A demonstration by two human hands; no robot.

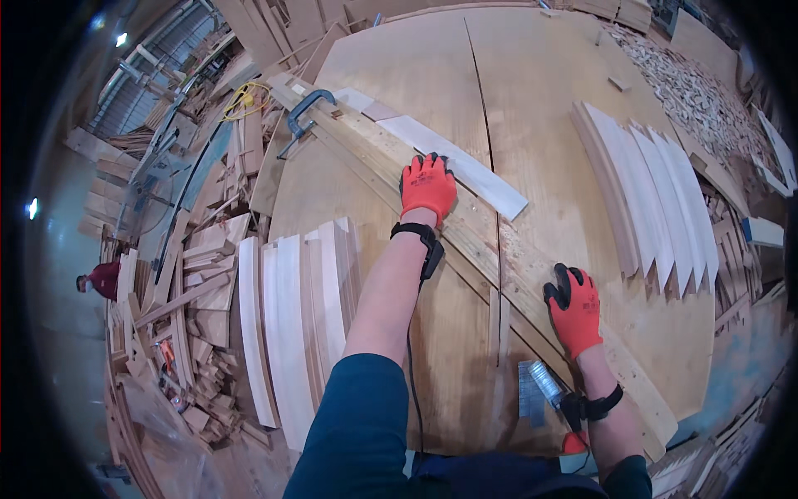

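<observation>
In a red glove with black fingertips, my left hand (428, 187) lies over the long wooden beam (490, 249), its fingertips at the edge of a pale board (457, 162). Its fingers are apart and pressed down, closed round nothing that I can see. Lower right, my right hand (575, 308), gloved alike, is beside the same beam with thumb and fingers apart and nothing visible in it. A blue C-clamp (303, 112) grips the beam's far left end. Near my right wrist lie a silver ribbed cylinder (544, 382) and a grey-blue strip bundle (529, 395).
Beneath everything is a large wooden worktop (549, 91) with a dark seam. Curved pale boards (287, 308) stand in a row at left, and more curved boards (657, 191) at right. Offcuts (199, 366) heap up at far left, near a person (101, 281). Wood scraps (682, 83) fill the far right.
</observation>
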